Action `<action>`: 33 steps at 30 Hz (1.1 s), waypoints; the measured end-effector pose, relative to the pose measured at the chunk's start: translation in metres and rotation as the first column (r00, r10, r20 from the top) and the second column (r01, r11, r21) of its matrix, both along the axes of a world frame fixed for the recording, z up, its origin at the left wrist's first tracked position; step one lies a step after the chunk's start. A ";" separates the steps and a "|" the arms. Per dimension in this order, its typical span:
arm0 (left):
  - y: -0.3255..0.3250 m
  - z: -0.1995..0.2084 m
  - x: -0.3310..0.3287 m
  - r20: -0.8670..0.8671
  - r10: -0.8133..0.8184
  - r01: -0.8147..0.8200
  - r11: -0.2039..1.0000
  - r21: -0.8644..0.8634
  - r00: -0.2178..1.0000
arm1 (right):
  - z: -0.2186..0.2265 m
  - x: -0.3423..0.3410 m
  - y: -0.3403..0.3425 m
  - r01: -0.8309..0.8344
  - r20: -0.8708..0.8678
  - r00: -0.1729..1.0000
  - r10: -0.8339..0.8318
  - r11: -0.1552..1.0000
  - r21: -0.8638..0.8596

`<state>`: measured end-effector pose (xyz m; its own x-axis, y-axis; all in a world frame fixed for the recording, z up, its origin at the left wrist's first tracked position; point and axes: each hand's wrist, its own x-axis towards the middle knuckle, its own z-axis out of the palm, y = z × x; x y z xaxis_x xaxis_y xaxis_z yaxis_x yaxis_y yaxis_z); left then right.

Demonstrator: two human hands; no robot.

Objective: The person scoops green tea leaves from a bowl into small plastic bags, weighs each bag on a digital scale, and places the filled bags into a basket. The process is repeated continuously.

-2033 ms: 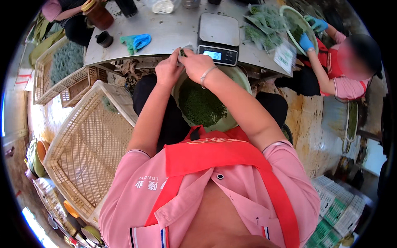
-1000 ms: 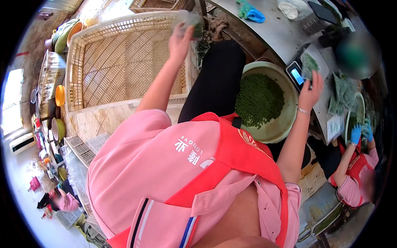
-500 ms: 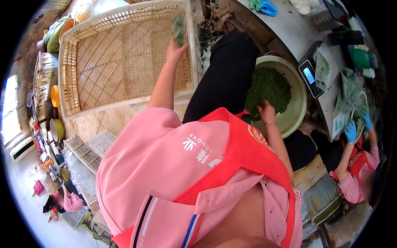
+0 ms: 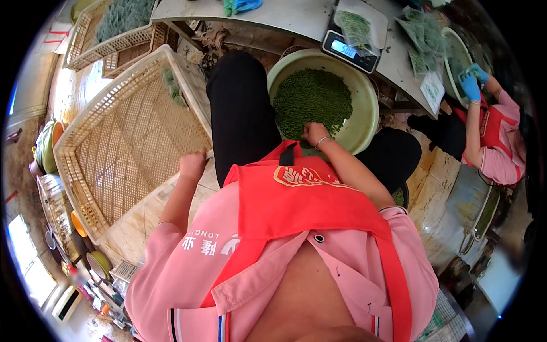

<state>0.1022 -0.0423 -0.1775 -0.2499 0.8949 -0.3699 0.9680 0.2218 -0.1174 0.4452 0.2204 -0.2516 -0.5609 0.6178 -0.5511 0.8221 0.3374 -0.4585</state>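
Observation:
My left hand (image 4: 194,165) is closed beside the near right corner of a pale plastic crate (image 4: 108,219); nothing shows in it. Inside that crate, along its right side, lies one clear bag (image 4: 173,86) of something green. My right hand (image 4: 314,134), with a bracelet at the wrist, is curled at the near side of a pale green basin (image 4: 369,117). Small round green berries (image 4: 312,94), perhaps green peppercorns, fill much of the basin. Whatever the right fingers may hold is hidden.
Beyond the basin, a digital scale (image 4: 348,50) bears a clear bag of green berries (image 4: 356,29) on a metal table (image 4: 279,17). Several filled bags (image 4: 424,43) lie to its right. A co-worker's blue-gloved hands (image 4: 472,85) are at another basin. Another crate (image 4: 85,48) holds bags, far left.
My left hand has let go of the bag in the crate and drawn back toward my body. My right hand stays at the basin, more curled. The view has turned to the right.

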 end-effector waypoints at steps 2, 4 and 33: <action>0.010 -0.009 0.001 -0.029 -0.034 0.033 0.999 -0.023 0.999 | 0.026 0.004 0.012 0.160 -0.087 0.982 -0.167 0.984 -0.079; 0.017 -0.006 0.004 -0.037 -0.057 0.056 0.998 -0.031 0.998 | 0.069 0.007 0.021 0.363 -0.122 0.893 -0.434 0.852 -0.377; 0.257 0.111 0.083 0.205 -0.556 0.141 0.515 0.846 0.805 | -0.032 0.022 -0.021 -0.127 0.289 0.951 0.112 0.991 0.036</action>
